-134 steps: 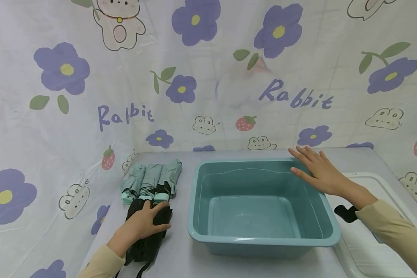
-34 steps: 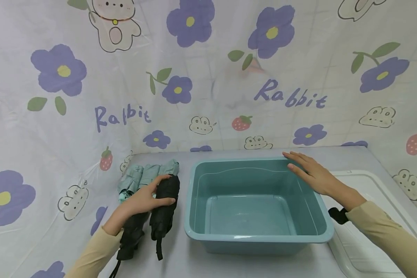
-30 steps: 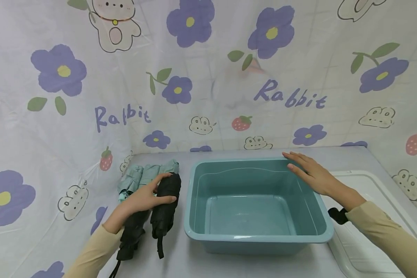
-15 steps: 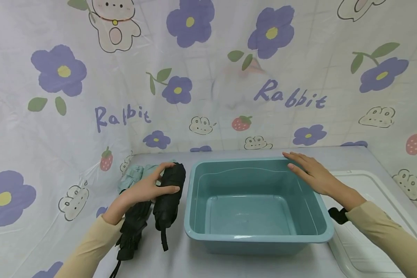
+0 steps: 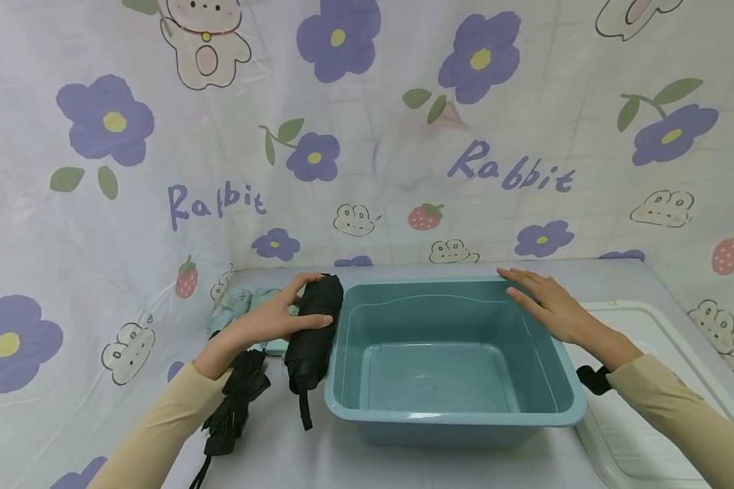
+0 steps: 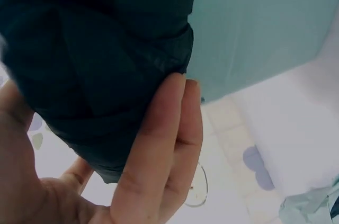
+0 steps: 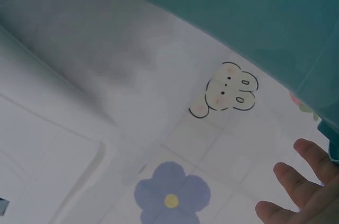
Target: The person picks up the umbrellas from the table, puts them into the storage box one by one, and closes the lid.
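My left hand grips a folded black umbrella, thumb and fingers wrapped round its upper part. The umbrella stands tilted right beside the left rim of a teal plastic tub, its strap hanging down. In the left wrist view the dark umbrella fills the grasp. My right hand rests on the tub's back right rim with its fingers extended. A second folded black umbrella lies on the table, partly under my left forearm. Behind it are folded pale green umbrellas, partly hidden by my left hand.
A white lid lies on the table to the right of the tub, under my right forearm. Behind the table hangs a white curtain with flowers and rabbits. The tub's inside shows bare walls and floor.
My left hand has picked the black umbrella out from beside the other one and carried it up and right, to the tub's left rim. My right hand has settled on the rim.
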